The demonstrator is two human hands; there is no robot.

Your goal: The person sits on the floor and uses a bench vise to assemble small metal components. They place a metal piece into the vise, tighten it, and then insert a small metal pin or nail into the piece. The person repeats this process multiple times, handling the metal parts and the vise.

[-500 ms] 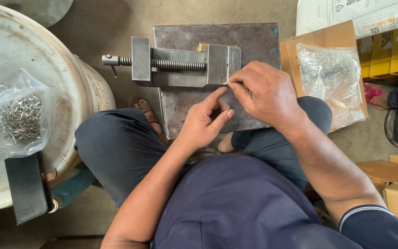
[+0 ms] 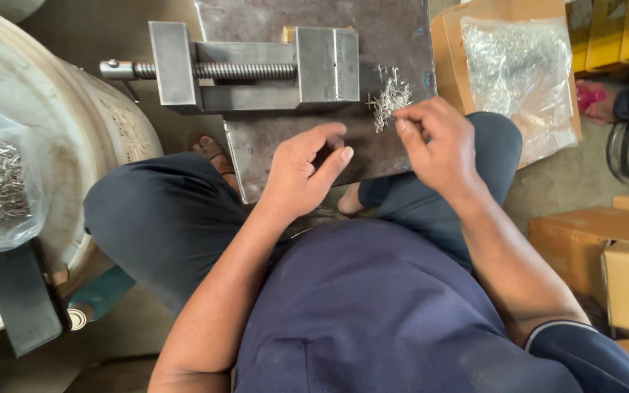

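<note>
Small metal pins (image 2: 389,98) on the steel plate (image 2: 402,44) are pinched by the right hand (image 2: 438,145); its fingers are closed on them. The left hand (image 2: 303,175) is held half-curled, empty. Pins could likely be scattered off the plate edge if snagged.

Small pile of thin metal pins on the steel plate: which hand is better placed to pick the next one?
Right. The right hand has its fingertips at the small pile of thin metal pins. The left hand hovers over the grey steel plate, apart from the pile.

R hand (image 2: 438,142) at pin pile (image 2: 389,97) (by vise (image 2: 256,67))
</note>
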